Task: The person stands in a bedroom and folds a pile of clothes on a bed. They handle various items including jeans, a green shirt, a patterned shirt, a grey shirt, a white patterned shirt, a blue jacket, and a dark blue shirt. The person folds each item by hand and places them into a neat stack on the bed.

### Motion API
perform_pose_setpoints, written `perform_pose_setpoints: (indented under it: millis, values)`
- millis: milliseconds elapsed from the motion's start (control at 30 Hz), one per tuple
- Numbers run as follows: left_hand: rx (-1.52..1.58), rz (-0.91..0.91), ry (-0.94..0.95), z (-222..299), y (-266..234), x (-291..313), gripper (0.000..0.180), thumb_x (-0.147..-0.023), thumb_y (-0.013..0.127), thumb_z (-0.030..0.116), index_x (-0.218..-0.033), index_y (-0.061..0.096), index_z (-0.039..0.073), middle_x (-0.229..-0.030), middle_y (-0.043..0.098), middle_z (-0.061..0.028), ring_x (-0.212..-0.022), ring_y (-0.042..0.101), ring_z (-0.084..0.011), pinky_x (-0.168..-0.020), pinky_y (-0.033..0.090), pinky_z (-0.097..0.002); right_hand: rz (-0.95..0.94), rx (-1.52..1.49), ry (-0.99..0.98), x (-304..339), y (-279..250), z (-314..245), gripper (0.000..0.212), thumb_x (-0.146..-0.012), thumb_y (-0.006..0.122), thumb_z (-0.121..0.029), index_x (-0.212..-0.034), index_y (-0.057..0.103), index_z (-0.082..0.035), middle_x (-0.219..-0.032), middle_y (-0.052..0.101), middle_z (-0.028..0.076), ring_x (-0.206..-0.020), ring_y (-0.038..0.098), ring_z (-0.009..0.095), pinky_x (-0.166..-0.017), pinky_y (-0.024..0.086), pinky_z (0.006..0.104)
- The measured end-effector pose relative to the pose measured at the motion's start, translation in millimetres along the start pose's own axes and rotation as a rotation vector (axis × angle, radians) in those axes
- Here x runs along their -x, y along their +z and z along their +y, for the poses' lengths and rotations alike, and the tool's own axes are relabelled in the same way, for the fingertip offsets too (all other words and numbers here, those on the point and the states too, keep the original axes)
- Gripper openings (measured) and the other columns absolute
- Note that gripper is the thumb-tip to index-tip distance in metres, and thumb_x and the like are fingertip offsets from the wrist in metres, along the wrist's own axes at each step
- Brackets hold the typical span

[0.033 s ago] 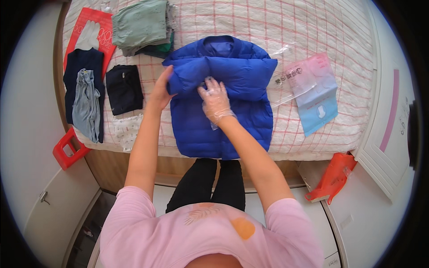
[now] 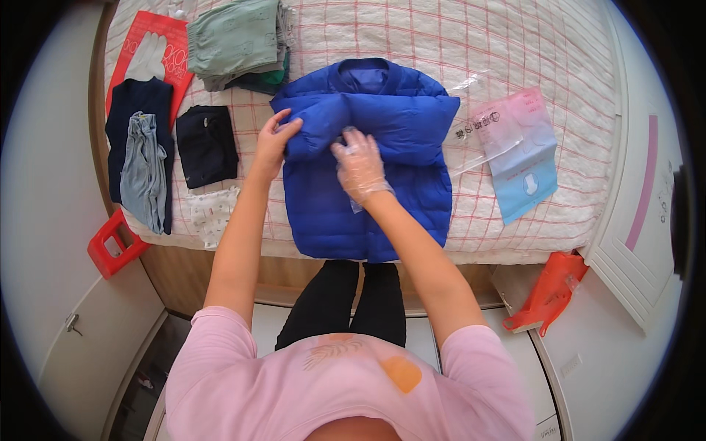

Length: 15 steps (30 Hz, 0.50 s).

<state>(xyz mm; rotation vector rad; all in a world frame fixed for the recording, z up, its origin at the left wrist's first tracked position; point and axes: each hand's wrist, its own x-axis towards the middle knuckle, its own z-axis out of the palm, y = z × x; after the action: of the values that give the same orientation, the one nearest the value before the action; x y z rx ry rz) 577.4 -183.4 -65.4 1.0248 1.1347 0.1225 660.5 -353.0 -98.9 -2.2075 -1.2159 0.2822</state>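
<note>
A blue padded jacket (image 2: 368, 198) lies on the bed, its collar away from me and a sleeve folded across its upper part. At the left end of that folded sleeve is my left hand (image 2: 272, 147), its fingers curled over the puffy edge and closed on the fabric. My right hand (image 2: 360, 167) wears a clear plastic glove. It rests flat on the jacket's middle just under the fold, fingers stretched out and slightly apart, gripping nothing.
Left of the jacket lie folded black clothing (image 2: 206, 147), light blue pants (image 2: 143, 173) on a navy garment, white gloves (image 2: 149, 57) on a red bag, and a green clothes stack (image 2: 235, 44). A pink-and-blue packet (image 2: 518, 158) lies right, beside clear plastic (image 2: 471, 151).
My left hand's fingers have come in over the sleeve end, which now lies lower and tucked in. The right hand stays nearly in place.
</note>
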Motion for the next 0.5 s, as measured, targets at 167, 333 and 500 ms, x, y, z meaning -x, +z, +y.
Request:
perform_pose_setpoints:
  millis: [167,333,500]
  values:
    - [-0.899,0.402,0.940,-5,20,8,0.042,-0.074,0.059,0.013,-0.115,0.049,0.008,-0.117,0.051,-0.0106,-0.109,0.046,-0.0285,-0.096,0.030,-0.0464,0.061,0.220,0.159,-9,-41,11,0.035,-0.074,0.056,-0.014,-0.110,0.054,-0.015,-0.122,0.046,0.012,-0.119,0.037,0.030,-0.098,0.024,0.0535]
    - [-1.488,-0.178,1.148,-54,41,-34,0.044,-0.083,0.052,0.024,-0.126,0.044,0.018,-0.137,0.034,-0.0044,-0.130,0.023,-0.0248,-0.104,0.014,-0.0506,-0.276,0.374,0.124,-30,-1,55,0.053,-0.082,0.053,-0.033,-0.131,0.036,-0.024,-0.140,0.025,0.013,-0.131,0.018,0.029,-0.105,0.006,0.0537]
    - [-1.386,-0.196,1.207,-54,42,-33,0.034,-0.081,0.053,0.014,-0.115,0.050,0.013,-0.126,0.043,-0.0068,-0.122,0.034,-0.0268,-0.101,0.021,-0.0478,0.032,0.007,0.033,-20,-30,64,0.032,-0.077,0.054,-0.013,-0.108,0.057,-0.008,-0.115,0.053,0.016,-0.110,0.048,0.031,-0.095,0.035,0.0404]
